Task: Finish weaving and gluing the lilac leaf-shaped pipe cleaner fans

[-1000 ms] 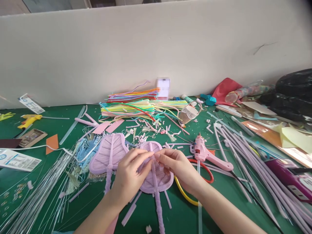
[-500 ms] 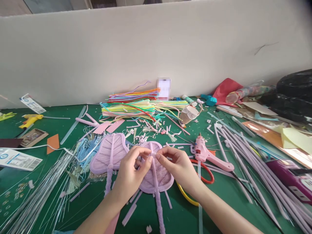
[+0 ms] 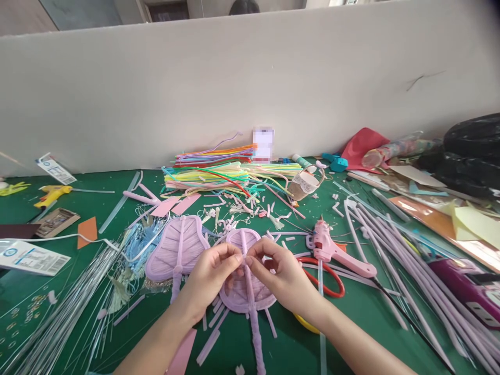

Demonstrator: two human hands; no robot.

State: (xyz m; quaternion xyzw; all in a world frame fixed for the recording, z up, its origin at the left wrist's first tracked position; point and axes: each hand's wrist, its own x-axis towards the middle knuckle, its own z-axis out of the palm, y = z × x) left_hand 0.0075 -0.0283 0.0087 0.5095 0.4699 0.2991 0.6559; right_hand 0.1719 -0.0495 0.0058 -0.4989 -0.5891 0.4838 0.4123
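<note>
My left hand [image 3: 209, 278] and my right hand [image 3: 282, 275] meet over a lilac fan-shaped piece [image 3: 247, 291] made of fuzzy pipe cleaners, lying on the green table [image 3: 344, 317]. Both hands pinch with thumb and forefinger at the piece's centre rib, fingertips nearly touching. What sits between the fingertips is too small to make out. A second lilac fan-shaped piece [image 3: 176, 249] lies just left of my left hand. The right piece's twisted stem [image 3: 255, 341] runs toward me.
A pink glue gun [image 3: 336, 250] and red-handled scissors [image 3: 327, 278] lie right of my right hand. Long lilac sticks [image 3: 406, 271] fan out on the right, silver wires [image 3: 58, 312] on the left. Coloured pipe cleaners [image 3: 219, 172] are stacked by the white partition [image 3: 234, 83]. A yellow glue gun [image 3: 50, 194] lies far left.
Both hands have shifted slightly toward me and closed their pinches tighter over the centre rib. The camera has tilted a little, so the table sits lower in view.
</note>
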